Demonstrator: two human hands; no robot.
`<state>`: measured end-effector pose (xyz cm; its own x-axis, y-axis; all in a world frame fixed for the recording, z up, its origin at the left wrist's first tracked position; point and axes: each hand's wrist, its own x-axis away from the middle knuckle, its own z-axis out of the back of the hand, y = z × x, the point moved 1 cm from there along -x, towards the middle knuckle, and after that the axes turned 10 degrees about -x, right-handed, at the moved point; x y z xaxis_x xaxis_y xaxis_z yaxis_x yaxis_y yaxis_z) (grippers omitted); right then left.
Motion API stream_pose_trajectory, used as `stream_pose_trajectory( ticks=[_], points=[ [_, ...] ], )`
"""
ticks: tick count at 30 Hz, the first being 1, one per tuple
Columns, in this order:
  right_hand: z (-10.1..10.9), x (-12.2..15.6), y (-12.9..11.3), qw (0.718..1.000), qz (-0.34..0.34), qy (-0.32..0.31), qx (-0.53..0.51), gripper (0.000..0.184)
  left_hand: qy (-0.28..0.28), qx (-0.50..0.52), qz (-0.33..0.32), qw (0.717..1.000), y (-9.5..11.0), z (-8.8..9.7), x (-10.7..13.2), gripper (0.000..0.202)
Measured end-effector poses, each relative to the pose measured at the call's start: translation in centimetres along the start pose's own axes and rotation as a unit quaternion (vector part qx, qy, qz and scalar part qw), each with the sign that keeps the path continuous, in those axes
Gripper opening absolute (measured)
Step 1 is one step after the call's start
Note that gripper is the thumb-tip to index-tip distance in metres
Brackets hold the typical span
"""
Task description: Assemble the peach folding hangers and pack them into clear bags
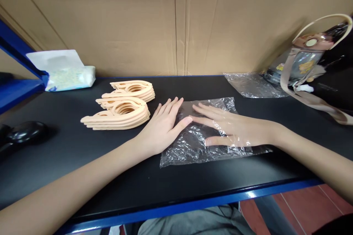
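A clear plastic bag (190, 147) lies flat on the black table (82, 154). My right hand (228, 128) is inside the bag, fingers stretched out flat, seen through the film. My left hand (162, 125) rests open on the table at the bag's left edge, its thumb touching the bag near my right fingertips. Two stacks of peach plastic folding hangers (121, 114) lie just left of my left hand, the farther stack (132, 90) behind the nearer.
A second clear bag (253, 85) lies at the back right beside a strapped water bottle (300, 62). A tissue pack (66, 71) sits at the back left by a blue shelf frame (19, 80). A black object (24, 132) lies far left. Cardboard lines the back.
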<state>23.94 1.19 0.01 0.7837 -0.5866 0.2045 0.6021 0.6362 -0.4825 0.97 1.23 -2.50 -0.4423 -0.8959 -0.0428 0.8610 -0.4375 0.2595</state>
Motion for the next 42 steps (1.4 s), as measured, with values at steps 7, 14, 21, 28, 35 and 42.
stream_pose_trajectory(
  ticks=[7, 14, 21, 28, 35, 42],
  points=[
    [0.0, -0.1, 0.8, 1.000, -0.028, -0.010, -0.007, 0.093, 0.005, -0.009, 0.018, 1.000, 0.0, -0.1, 0.0, 0.077],
    [1.5, 1.1, 1.9, 0.997, -0.012, 0.025, -0.075, 0.072, 0.004, -0.015, 0.026, 1.000, 0.0, -0.1, 0.0, 0.076],
    [5.4, 2.5, 3.7, 0.972, -0.077, 0.217, 0.050, 0.039, 0.007, -0.024, 0.018, 1.000, 0.1, 0.0, 0.1, 0.074],
    [6.2, -0.7, 0.0, 0.935, -0.006, 0.342, 0.092, 0.033, 0.024, -0.033, -0.011, 0.999, 0.0, -0.4, 0.3, 0.074],
    [4.4, -8.6, -6.3, 0.955, 0.075, 0.237, 0.164, 0.047, 0.055, -0.023, -0.053, 0.997, 0.4, -0.4, 0.8, 0.067],
    [2.4, -14.4, -9.1, 0.958, 0.114, 0.233, 0.124, 0.068, 0.064, 0.009, -0.084, 0.994, 0.3, -0.5, 1.1, 0.061]
  ],
)
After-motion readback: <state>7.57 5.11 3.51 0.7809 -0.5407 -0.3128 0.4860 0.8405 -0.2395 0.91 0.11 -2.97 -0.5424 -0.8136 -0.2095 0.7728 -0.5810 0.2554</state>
